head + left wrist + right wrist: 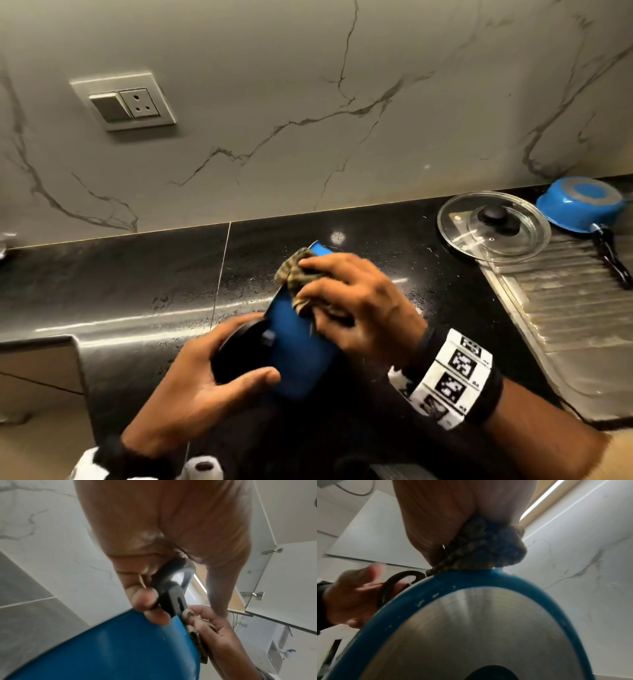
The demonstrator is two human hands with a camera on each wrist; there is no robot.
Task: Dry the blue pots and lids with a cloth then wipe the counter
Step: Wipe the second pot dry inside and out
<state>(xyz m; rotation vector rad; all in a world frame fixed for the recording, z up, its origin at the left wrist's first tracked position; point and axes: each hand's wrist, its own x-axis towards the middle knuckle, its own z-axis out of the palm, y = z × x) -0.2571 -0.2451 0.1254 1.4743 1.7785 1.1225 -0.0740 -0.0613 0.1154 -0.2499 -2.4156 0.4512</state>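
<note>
Two hands at work: left hand [205,373] fingers [145,600] grip the black handle [171,591] of a blue pot [294,346] held tilted above the counter [137,284]; right hand [356,305] presses a bunched cloth [294,270] on its wall. One glass lid [493,226] and a second, upturned blue pot [582,202] lie far right, by the drainboard [575,308].
</note>
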